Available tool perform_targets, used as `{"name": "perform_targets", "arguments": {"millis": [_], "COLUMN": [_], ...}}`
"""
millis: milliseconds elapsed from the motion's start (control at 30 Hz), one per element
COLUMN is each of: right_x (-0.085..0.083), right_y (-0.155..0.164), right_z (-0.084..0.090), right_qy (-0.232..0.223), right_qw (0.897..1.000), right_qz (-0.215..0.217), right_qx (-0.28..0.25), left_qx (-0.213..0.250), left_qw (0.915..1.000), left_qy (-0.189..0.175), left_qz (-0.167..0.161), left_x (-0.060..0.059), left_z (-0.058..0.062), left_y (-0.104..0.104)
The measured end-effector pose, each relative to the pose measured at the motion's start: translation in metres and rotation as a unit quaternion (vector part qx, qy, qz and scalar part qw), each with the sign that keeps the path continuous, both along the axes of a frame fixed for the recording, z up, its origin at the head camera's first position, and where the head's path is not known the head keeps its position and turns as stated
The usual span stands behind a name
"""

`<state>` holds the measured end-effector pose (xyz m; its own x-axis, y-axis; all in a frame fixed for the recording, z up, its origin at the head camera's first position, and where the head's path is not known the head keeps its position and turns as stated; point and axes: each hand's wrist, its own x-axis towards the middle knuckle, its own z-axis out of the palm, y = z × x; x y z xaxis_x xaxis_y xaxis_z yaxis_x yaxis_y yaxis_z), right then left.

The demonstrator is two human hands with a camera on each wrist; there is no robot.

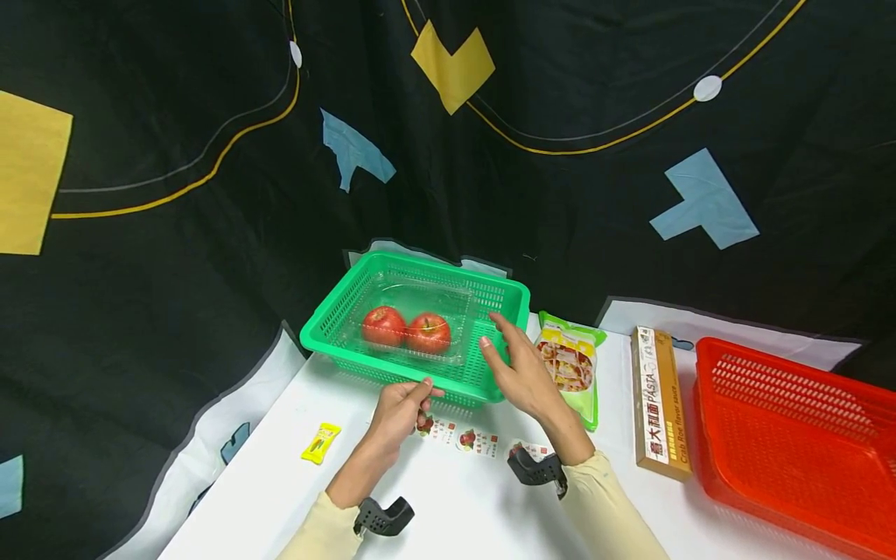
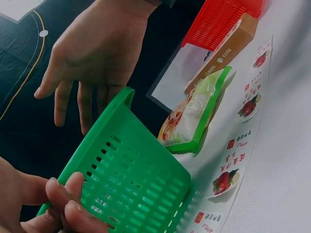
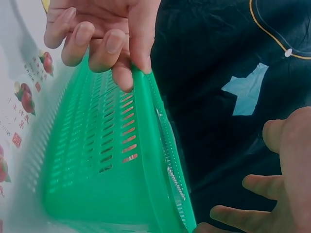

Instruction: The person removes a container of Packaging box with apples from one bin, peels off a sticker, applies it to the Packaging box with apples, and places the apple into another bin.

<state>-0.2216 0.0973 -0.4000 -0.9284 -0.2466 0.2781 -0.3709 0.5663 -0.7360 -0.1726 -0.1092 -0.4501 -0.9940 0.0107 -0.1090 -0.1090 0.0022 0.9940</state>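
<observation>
A green basket (image 1: 462,381) stands on the white table and holds a clear plastic box (image 1: 420,299) with two red apples (image 1: 383,325) (image 1: 428,332) inside. My left hand (image 1: 418,391) pinches the basket's near rim, fingers curled over the edge (image 3: 102,34) and onto the slotted wall (image 2: 58,204). My right hand (image 1: 500,350) hovers at the basket's right corner with its fingers straight and spread. In the left wrist view the right hand (image 2: 87,53) stays a little above the rim of the basket (image 2: 136,170). It holds nothing.
Right of the basket lie a green snack bag (image 1: 572,365), a long pasta box (image 1: 658,400) and a red basket (image 1: 798,435). A yellow sachet (image 1: 320,442) and a strip of fruit labels (image 1: 465,437) lie near the front. Dark patterned cloth hangs behind.
</observation>
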Motion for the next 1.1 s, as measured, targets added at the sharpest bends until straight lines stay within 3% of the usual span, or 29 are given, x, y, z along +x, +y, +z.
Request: {"name": "perform_targets", "arguments": {"millis": [467, 767, 1100], "right_x": [-0.012, -0.024, -0.035], "right_y": [-0.016, -0.028, -0.040], "right_z": [0.000, 0.001, -0.002], "right_qy": [-0.019, -0.040, -0.079], "right_qw": [1.000, 0.999, 0.996], "right_qz": [0.010, 0.009, 0.010], "right_qx": [-0.016, 0.027, 0.033], "left_qx": [0.000, 0.000, 0.006], "left_qw": [1.0000, 1.0000, 0.9999], "left_qy": [-0.008, -0.009, -0.006], "left_qz": [-0.001, -0.001, -0.010], "left_x": [-0.002, -0.003, -0.003], "left_z": [0.000, 0.000, -0.002], "left_y": [-0.001, -0.001, -0.001]}}
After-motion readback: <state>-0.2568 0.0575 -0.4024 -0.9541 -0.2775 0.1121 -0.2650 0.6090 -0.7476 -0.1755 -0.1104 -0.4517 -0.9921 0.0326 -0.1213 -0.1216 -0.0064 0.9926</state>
